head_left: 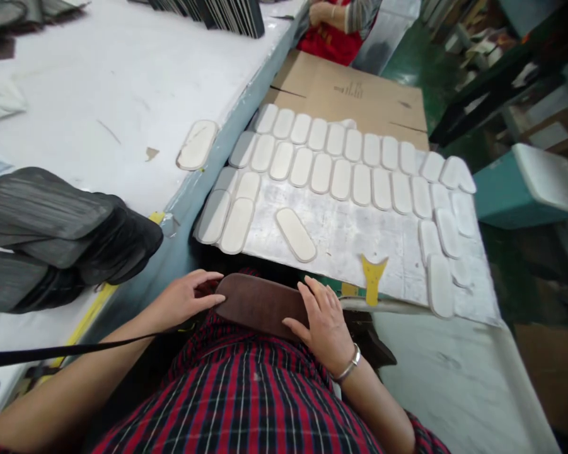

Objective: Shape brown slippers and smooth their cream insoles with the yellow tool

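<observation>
A brown, leather-looking panel [260, 306] with rounded ends lies level in front of my body, above the plaid cloth. My left hand [191, 297] pinches its left end between thumb and fingers. At the opposite end, my right hand [322, 321] grips it, thumb on the near edge and fingers over the far right corner. Just beyond it, a single white oval pad [295, 234] lies slanted on the metal-topped board [331, 230]. Rows of similar white pads [321, 173] cover the back and sides of that board.
Dark grey oval pieces [52, 227] are piled on the white table [99, 82] at left, with one white pad [197, 145] near its edge. A yellow forked tool [373, 277] rests at the board's front edge. Beyond the cardboard [354, 94] stands another person [338, 28].
</observation>
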Motion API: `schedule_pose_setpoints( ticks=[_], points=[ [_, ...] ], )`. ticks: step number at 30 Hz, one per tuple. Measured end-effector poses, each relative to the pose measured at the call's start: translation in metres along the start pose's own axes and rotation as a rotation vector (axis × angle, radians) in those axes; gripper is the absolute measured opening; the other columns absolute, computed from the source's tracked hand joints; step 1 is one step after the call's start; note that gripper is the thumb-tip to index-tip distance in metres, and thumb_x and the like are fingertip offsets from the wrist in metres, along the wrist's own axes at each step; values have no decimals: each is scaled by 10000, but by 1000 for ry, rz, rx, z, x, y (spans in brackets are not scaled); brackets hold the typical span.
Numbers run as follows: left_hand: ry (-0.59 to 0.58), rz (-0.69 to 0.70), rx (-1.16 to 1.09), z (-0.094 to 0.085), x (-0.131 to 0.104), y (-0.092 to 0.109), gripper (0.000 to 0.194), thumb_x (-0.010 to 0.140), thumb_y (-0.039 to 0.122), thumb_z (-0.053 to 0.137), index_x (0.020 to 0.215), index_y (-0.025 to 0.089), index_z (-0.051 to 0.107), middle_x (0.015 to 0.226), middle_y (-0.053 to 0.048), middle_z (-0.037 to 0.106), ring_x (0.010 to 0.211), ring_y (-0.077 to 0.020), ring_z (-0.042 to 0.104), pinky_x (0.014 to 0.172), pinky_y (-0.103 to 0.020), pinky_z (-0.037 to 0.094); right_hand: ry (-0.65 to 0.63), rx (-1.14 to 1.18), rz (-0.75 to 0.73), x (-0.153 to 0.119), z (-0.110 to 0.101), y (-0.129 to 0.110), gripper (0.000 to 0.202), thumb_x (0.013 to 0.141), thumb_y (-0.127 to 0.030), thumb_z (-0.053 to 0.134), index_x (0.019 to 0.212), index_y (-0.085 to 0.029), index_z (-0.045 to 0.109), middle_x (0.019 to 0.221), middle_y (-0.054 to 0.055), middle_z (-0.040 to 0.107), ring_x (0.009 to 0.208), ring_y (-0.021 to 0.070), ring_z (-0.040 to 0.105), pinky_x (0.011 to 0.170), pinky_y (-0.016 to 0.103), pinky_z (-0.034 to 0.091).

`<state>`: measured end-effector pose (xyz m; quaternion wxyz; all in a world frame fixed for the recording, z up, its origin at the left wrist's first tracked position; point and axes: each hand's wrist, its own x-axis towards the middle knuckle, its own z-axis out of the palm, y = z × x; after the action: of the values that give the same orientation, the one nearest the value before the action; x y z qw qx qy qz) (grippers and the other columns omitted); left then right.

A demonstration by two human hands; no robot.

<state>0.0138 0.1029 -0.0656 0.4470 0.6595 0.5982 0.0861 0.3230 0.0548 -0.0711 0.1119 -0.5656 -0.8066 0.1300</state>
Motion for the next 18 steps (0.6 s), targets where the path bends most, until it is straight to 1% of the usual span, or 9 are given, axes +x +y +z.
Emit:
schedule_pose_setpoints(
  ticks=[2, 4, 8, 11, 15, 18],
  points=[
    [-44, 4, -52, 1, -3, -3, 493, 730, 480, 607, 1139, 210, 564, 966, -38, 618, 793, -182, 595, 727, -300, 496, -27, -27, -31, 4, 3, 0, 640, 823, -495, 532, 1326, -124, 397, 1377, 140, 382, 1271, 274, 334, 1062, 479, 272],
    [-61, 2, -122, 0, -5, -4, 474, 736, 451, 611, 1141, 210, 562, 918, -30, 620, 764, -170, 588, 705, -290, 495, -46, -44, -59, 6, 2, 0, 630, 833, -485, 523, 1335, -130, 389, 1387, 137, 371, 1281, 270, 321, 1065, 475, 266],
    [-37, 7, -213, -4, -5, 0, 401, 774, 424, 559, 1094, 185, 594, 852, -33, 604, 753, -161, 579, 674, -272, 490, -80, -65, -119, 9, 0, -5, 608, 839, -479, 515, 1324, -127, 407, 1385, 137, 378, 1292, 266, 306, 1077, 477, 235],
    [2, 49, -161, -5, -6, 6, 356, 800, 389, 512, 1069, 180, 617, 854, -32, 590, 746, -148, 571, 669, -257, 476, -109, -66, -150, 12, 3, -13, 664, 834, -509, 503, 1333, -89, 382, 1385, 154, 377, 1310, 276, 272, 1089, 496, 189],
    [66, 117, -52, -4, -11, 9, 328, 812, 357, 494, 1065, 198, 629, 865, -24, 582, 774, -139, 566, 724, -252, 458, -117, -80, -143, 13, 9, -24, 711, 836, -501, 496, 1371, -70, 311, 1415, 174, 325, 1342, 289, 201, 1086, 525, 154],
    [90, 110, -88, -1, -15, 10, 311, 807, 356, 504, 1035, 183, 628, 868, -29, 586, 759, -137, 576, 699, -242, 466, -114, -100, -150, 13, 8, -29, 682, 850, -461, 490, 1381, -79, 298, 1437, 165, 286, 1355, 283, 165, 1088, 525, 140]
  ],
)
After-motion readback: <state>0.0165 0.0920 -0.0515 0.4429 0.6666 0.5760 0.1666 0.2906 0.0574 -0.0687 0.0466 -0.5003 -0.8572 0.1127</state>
